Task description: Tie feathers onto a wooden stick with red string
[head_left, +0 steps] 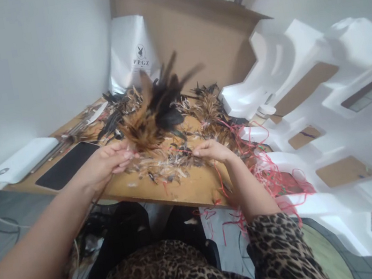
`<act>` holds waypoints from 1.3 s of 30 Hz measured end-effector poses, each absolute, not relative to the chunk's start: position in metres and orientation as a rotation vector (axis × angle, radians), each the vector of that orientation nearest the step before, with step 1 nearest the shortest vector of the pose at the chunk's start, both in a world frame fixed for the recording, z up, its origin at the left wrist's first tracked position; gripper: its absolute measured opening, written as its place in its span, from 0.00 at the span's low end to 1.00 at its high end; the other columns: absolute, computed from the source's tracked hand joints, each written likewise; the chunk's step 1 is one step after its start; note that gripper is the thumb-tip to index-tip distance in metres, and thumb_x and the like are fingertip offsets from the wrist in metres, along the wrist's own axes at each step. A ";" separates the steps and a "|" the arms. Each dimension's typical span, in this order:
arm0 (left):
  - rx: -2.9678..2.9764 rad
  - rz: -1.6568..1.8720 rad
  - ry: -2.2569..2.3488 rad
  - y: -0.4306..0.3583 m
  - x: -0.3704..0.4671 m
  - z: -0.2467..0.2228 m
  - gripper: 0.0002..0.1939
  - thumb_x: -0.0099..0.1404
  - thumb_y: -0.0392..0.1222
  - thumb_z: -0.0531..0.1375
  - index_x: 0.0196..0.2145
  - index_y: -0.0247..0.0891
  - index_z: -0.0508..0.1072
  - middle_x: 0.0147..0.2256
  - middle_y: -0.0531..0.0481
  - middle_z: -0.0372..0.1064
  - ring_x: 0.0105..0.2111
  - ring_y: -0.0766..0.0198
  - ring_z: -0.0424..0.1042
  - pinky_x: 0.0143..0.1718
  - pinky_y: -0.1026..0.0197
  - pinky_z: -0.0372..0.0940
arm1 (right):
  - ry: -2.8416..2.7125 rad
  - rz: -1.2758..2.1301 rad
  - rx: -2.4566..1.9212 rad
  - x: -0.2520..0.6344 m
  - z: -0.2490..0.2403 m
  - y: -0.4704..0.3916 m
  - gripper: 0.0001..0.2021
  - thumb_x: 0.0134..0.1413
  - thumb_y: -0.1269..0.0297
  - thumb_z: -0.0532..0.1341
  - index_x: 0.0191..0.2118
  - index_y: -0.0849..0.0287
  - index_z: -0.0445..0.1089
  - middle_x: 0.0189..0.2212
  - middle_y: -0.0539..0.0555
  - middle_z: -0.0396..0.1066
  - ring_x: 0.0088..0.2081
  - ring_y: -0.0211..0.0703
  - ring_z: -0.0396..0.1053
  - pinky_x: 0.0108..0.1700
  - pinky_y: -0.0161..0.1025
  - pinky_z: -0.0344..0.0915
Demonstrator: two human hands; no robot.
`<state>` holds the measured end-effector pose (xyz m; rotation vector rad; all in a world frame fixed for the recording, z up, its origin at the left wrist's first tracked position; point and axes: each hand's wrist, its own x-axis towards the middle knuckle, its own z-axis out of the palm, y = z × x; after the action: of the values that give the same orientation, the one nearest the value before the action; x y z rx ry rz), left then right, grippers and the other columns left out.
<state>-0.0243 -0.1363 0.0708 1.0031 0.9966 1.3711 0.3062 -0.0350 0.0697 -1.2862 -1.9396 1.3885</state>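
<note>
My left hand [114, 159] is closed on the base of a bunch of brown and black feathers [146, 124], which fans out up and to the right, its tips blurred. Across from it, my right hand [212, 150] is pinched on a thin red string [179, 149] that runs between the two hands. Loose feather scraps [161, 165] cover the wooden table [180, 192] under both hands. More feathers [207, 105] lie in heaps behind.
A dark phone [67, 166] and a white power bank [21, 161] with a cable lie at the left. Tangled red string [281, 176] hangs over white foam packaging [298, 130] on the right. A white bag [130, 49] stands at the back against cardboard [196, 33].
</note>
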 end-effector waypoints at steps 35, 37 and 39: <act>0.590 1.214 0.690 -0.134 0.050 0.046 0.12 0.45 0.30 0.69 0.29 0.29 0.72 0.26 0.46 0.71 0.16 0.79 0.53 0.13 0.75 0.43 | -1.133 1.650 -0.921 0.195 0.032 -0.099 0.10 0.39 0.61 0.67 0.27 0.61 0.71 0.12 0.43 0.57 0.15 0.27 0.49 0.18 0.29 0.47; 0.575 1.223 0.694 -0.135 0.050 0.043 0.12 0.45 0.30 0.69 0.29 0.29 0.72 0.26 0.46 0.71 0.16 0.79 0.52 0.13 0.75 0.44 | -1.175 1.514 -0.923 0.191 0.026 -0.101 0.10 0.41 0.59 0.66 0.27 0.61 0.72 0.17 0.47 0.65 0.20 0.31 0.59 0.24 0.30 0.57; 0.558 1.237 0.702 -0.135 0.051 0.041 0.12 0.46 0.29 0.69 0.30 0.28 0.72 0.26 0.46 0.70 0.16 0.79 0.52 0.13 0.75 0.44 | -1.236 1.337 -0.960 0.188 0.019 -0.103 0.10 0.43 0.58 0.65 0.28 0.61 0.73 0.21 0.49 0.70 0.25 0.35 0.64 0.31 0.33 0.62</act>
<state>0.0508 -0.1351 0.0409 0.5580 0.7019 1.2369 0.1884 -0.1027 0.0186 -0.9600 -1.2355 1.3371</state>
